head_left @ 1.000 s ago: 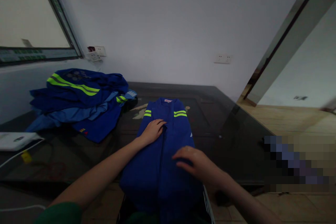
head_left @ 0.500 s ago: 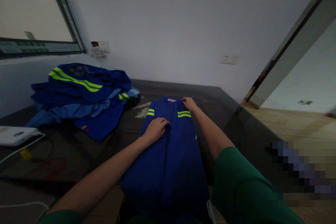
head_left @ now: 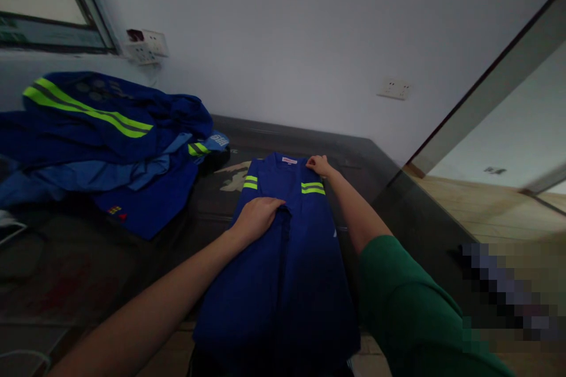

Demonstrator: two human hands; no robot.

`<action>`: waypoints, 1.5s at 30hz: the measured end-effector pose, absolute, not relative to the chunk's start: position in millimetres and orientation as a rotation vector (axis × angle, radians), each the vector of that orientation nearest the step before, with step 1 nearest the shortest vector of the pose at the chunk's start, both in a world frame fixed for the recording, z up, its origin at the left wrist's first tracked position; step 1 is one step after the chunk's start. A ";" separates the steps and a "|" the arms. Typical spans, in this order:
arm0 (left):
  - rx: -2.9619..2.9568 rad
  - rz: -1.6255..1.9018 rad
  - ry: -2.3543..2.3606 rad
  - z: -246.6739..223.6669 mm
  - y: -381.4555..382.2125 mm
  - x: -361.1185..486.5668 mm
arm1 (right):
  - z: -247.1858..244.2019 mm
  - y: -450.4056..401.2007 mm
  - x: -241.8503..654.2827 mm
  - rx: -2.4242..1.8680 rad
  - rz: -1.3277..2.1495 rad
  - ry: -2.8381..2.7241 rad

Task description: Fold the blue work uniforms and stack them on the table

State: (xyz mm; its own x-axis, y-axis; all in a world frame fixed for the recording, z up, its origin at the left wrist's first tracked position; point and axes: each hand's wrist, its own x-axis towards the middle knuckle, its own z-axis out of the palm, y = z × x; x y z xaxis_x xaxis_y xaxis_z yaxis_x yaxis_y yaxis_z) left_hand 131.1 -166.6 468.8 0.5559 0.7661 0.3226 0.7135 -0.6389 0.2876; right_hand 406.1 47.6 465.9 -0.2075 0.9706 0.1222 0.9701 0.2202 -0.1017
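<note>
A blue work jacket [head_left: 309,247] with yellow-green and grey reflective bands lies front up on the dark table, its lower part reaching over the near edge. A pale label shows inside its collar [head_left: 278,164]. My left hand [head_left: 256,219] is closed at the middle of the chest, fingertips pinching the fabric at the top of the front opening. Up at the jacket's far right shoulder, beside the collar, my right hand [head_left: 319,166] pinches the cloth edge between thumb and fingers.
A heap of blue garments [head_left: 97,141] with reflective bands sits on the left of the table [head_left: 354,159]. Wall sockets [head_left: 394,89] are on the wall behind. A white cable [head_left: 26,353] shows at lower left, and wooden floor [head_left: 464,206] lies to the right.
My view has shifted, so the garment heap appears further left and larger. Both hands keep nearly the same places on the jacket, and the jacket's shape has hardly changed.
</note>
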 end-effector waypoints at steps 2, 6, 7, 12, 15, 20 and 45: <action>2.696 0.728 1.209 472.8 -171.9 134.4 | 462.9 52.3 408.7 -1.850 0.022 -2.338; 2.844 0.640 0.878 475.8 -185.4 144.8 | 458.9 58.3 413.4 -1.787 0.049 -2.362; 2.877 0.563 0.787 474.3 -187.1 146.7 | 458.5 58.9 414.3 -1.769 0.049 -2.365; 2.878 0.481 0.696 459.3 -179.9 147.4 | 456.9 56.8 419.1 -1.726 0.008 -2.353; 2.844 0.596 0.742 455.2 -175.4 145.4 | 454.8 53.4 421.2 -1.718 -0.046 -2.342; 2.817 0.705 0.778 456.5 -179.0 148.3 | 451.9 46.5 417.5 -1.726 -0.248 -2.375; 2.869 0.699 1.278 480.8 -135.8 111.0 | 447.1 -7.9 380.2 -1.888 0.031 -2.184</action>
